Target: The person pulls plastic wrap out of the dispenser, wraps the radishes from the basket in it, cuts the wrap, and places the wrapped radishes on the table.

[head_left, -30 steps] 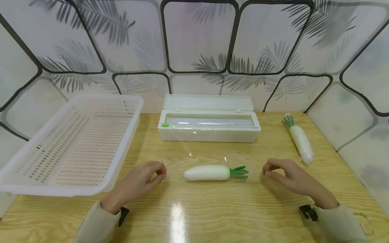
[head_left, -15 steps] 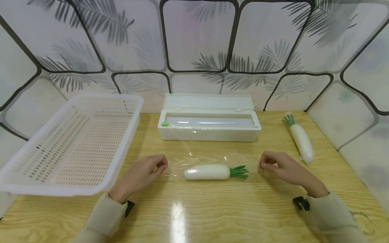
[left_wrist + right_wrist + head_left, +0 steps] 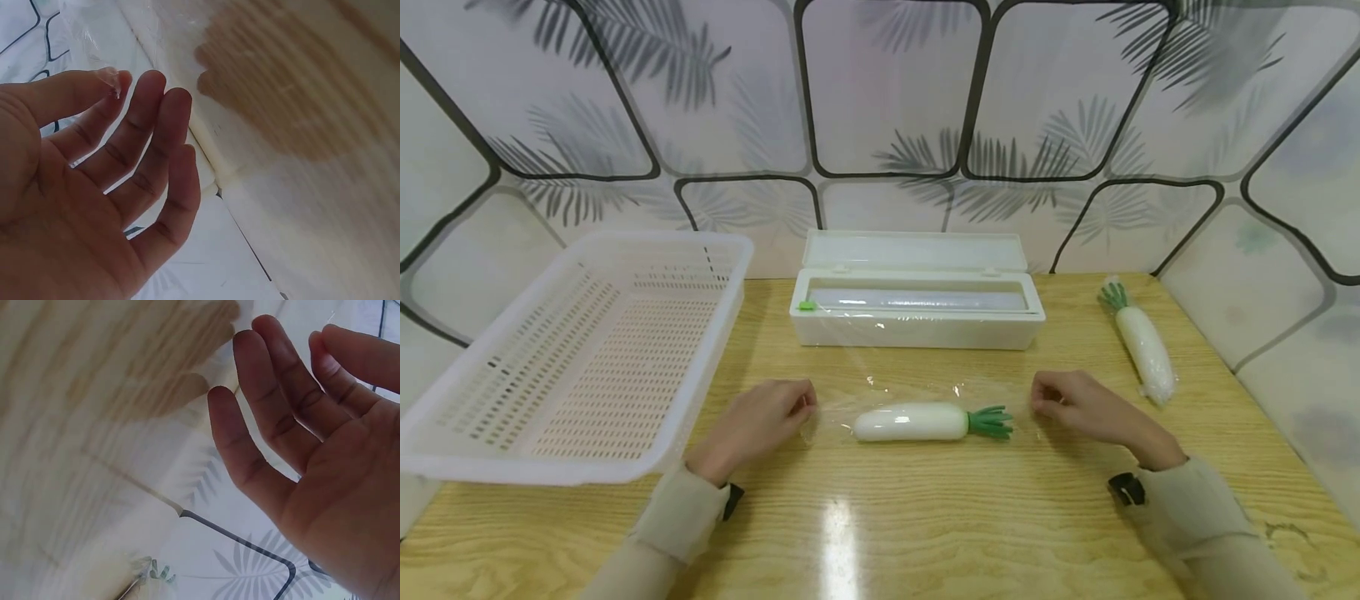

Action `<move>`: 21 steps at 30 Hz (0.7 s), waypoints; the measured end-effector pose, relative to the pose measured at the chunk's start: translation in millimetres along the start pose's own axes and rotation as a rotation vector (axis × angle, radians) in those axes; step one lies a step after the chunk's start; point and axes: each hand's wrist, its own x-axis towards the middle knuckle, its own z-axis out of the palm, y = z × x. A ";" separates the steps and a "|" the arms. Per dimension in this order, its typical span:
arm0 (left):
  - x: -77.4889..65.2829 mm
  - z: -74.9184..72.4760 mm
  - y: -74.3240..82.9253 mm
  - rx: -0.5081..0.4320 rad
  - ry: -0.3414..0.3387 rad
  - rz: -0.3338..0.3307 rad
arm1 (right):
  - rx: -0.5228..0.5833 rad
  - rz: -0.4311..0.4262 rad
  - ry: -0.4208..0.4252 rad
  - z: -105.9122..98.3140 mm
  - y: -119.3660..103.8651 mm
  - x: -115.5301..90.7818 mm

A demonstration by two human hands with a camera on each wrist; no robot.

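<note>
A white radish [image 3: 910,422] with green stalks lies crosswise on the wooden table, between my hands. Clear plastic wrap [image 3: 925,388] runs from the white dispenser box [image 3: 917,333] toward it; whether the film passes over or under the radish I cannot tell. Left of the radish tip, my left hand [image 3: 760,425] pinches the film's edge. In the left wrist view the film [image 3: 111,80] shows between thumb and index finger, the other fingers loosely bent. My right hand [image 3: 1093,412], beyond the stalks, pinches the film's other side with thumb and index finger.
The dispenser's lid [image 3: 913,250] stands raised at the back, with a green slider [image 3: 807,306] at the box's left end. A second radish [image 3: 1147,354], wrapped in film, lies at the right. A white perforated basket [image 3: 715,367] occupies the left side.
Both hands have moved inward and away from me, toward the dispenser, still pinching the film. The film near the radish looks slacker and more creased. The radish has shifted very slightly away from me.
</note>
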 end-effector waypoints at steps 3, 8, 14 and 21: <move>2.3 1.8 0.1 0.011 -0.021 -0.015 | -0.003 0.018 -0.037 1.2 -0.1 2.3; 4.8 3.5 1.0 0.027 -0.048 -0.019 | -0.050 0.040 -0.052 3.5 -1.6 6.2; 4.6 3.2 2.6 0.035 -0.064 -0.025 | -0.065 0.063 -0.065 4.9 -1.8 7.9; 3.3 -0.3 1.5 0.050 -0.036 -0.043 | -0.045 0.019 -0.021 -3.9 1.1 0.4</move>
